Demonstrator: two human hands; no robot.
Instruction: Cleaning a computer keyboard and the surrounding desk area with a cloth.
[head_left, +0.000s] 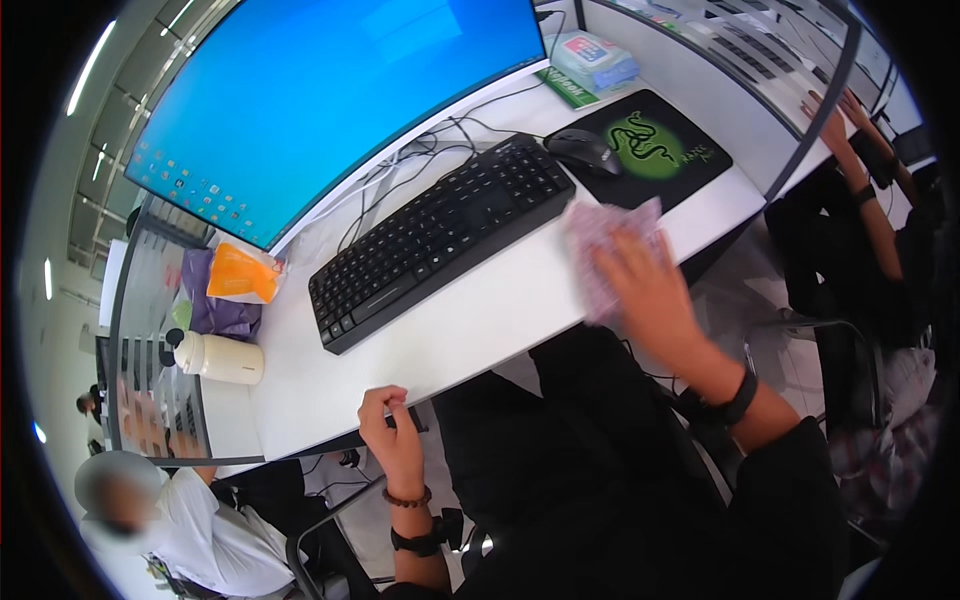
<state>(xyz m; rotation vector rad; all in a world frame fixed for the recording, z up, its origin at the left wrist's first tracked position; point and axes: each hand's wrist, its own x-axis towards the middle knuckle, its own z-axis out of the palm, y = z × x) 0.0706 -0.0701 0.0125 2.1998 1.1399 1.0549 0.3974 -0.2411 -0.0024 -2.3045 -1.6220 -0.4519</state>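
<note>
My right hand (649, 292) presses a pinkish cloth (589, 255) flat on the white desk (480, 322), near the front edge. The cloth reaches the lower edge of a black mouse pad (660, 146) with a green emblem. A black mouse (583, 150) rests on the pad's left part. Left of the cloth lies a black keyboard (442, 240), set at a slant in the view. My left hand (391, 435) is at the desk's front edge with its fingers curled; no object shows in it.
A large monitor (337, 97) stands behind the keyboard, with loose cables (420, 154) below it. At left are a cream bottle (221, 358), an orange packet (241, 276) and a purple bag (206, 292). A wipes pack (592, 56) lies at back right. People sit beyond both side partitions.
</note>
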